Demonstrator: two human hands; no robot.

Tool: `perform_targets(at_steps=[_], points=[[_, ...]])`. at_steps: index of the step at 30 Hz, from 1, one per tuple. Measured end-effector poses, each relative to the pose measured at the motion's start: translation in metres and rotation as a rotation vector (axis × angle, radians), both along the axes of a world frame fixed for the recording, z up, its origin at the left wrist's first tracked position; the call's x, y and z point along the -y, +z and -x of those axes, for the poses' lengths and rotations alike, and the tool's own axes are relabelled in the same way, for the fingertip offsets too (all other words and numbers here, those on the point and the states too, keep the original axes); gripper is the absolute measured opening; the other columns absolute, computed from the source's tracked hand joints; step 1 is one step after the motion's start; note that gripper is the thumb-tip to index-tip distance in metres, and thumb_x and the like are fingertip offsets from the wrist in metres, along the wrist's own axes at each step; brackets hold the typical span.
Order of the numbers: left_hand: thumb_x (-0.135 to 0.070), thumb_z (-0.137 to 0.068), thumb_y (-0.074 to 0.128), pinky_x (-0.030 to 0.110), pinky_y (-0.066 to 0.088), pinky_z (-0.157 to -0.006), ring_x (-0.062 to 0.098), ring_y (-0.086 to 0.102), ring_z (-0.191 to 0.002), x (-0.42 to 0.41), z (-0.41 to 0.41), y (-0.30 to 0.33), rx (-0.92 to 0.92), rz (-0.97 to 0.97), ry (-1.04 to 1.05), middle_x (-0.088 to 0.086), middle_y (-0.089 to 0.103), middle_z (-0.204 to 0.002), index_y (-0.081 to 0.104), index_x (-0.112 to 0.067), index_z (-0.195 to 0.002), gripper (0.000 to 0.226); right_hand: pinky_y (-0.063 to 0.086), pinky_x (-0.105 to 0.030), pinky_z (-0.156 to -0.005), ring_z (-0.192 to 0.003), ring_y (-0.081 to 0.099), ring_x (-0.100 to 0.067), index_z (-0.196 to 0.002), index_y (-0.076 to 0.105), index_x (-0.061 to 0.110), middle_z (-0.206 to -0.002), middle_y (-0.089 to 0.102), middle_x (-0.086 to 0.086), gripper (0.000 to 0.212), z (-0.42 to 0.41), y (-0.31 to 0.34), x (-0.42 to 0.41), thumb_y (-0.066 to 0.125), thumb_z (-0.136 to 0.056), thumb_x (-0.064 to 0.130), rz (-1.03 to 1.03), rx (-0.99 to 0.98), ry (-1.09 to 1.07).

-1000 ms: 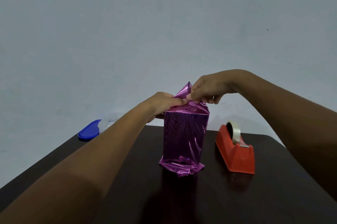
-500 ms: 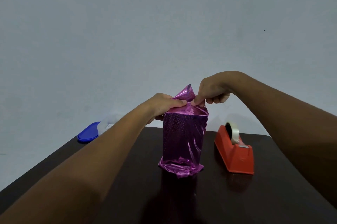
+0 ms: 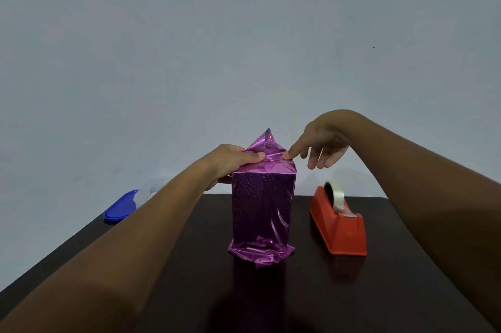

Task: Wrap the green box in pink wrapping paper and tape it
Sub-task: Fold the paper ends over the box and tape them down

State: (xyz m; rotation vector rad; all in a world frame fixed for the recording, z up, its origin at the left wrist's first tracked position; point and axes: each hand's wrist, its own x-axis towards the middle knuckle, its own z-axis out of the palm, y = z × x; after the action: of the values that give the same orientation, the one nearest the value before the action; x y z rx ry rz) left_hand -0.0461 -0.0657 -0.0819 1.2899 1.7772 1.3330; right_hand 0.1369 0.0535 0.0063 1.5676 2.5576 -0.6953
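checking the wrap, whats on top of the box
Folded pink paper with one flap standing up. The left hand holds it down, and a right hand fingertip touches it. The box itself is covered.

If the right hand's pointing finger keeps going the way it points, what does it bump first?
The right hand already touches the pink wrapping paper on top; further left, probably the left hand's thumb, though depth is unclear.
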Motion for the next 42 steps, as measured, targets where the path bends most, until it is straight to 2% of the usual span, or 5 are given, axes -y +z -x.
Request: perform_targets(at_steps=[8,16,25,30,42], points=[[-0.045,-0.084,0.080,0.026,0.056,-0.071,0.011,0.072,-0.077,-0.003,0.001,-0.002,0.009,0.014,0.020,0.002,0.079,-0.098,0.076,-0.017,-0.105,0.035,0.049,-0.034,-0.073,-0.093,0.062,-0.032,-0.120,0.059,-0.003,-0.111,0.063,-0.017,0.044,-0.066,-0.087,-0.039,0.070,-0.091,0.027,-0.236,-0.273,-0.302],[-0.045,-0.084,0.080,0.024,0.054,-0.064,0.008,0.070,-0.070,-0.001,-0.004,-0.001,0.003,0.021,0.061,-0.001,0.077,-0.088,0.075,-0.015,-0.107,0.039,0.059,-0.055,-0.081,-0.114,0.062,-0.041,-0.142,0.043,0.009,-0.135,0.058,-0.018,0.088,-0.084,-0.163,-0.045,0.076,-0.077,0.058,0.375,-0.366,-0.562],[-0.043,-0.086,0.078,0.025,0.056,-0.072,0.010,0.070,-0.076,0.008,-0.012,-0.001,0.016,0.002,0.065,0.000,0.078,-0.095,0.075,-0.016,-0.109,0.036,0.054,-0.068,-0.053,-0.121,0.052,-0.048,-0.146,0.036,0.005,-0.146,0.042,-0.017,0.055,-0.078,-0.160,-0.059,0.056,-0.099,0.024,0.474,-0.550,-0.636],[-0.043,-0.085,0.078,0.026,0.056,-0.075,0.010,0.070,-0.079,0.009,-0.013,-0.001,0.016,-0.002,0.065,0.001,0.078,-0.102,0.075,-0.016,-0.109,0.036,0.044,-0.082,-0.074,-0.138,0.034,-0.051,-0.142,0.048,0.011,-0.156,0.034,-0.011,0.044,-0.076,-0.153,-0.045,0.055,-0.099,0.022,0.463,-0.827,-0.710],[-0.038,-0.091,0.074,0.025,0.054,-0.064,0.011,0.069,-0.077,0.009,-0.017,0.006,-0.076,-0.015,0.070,-0.002,0.076,-0.097,0.073,-0.026,-0.107,0.020,0.051,-0.045,-0.094,-0.108,0.059,-0.032,-0.126,0.061,0.006,-0.120,0.064,-0.011,0.049,-0.082,-0.228,-0.021,0.070,-0.090,0.037,0.177,-1.124,-0.790]])
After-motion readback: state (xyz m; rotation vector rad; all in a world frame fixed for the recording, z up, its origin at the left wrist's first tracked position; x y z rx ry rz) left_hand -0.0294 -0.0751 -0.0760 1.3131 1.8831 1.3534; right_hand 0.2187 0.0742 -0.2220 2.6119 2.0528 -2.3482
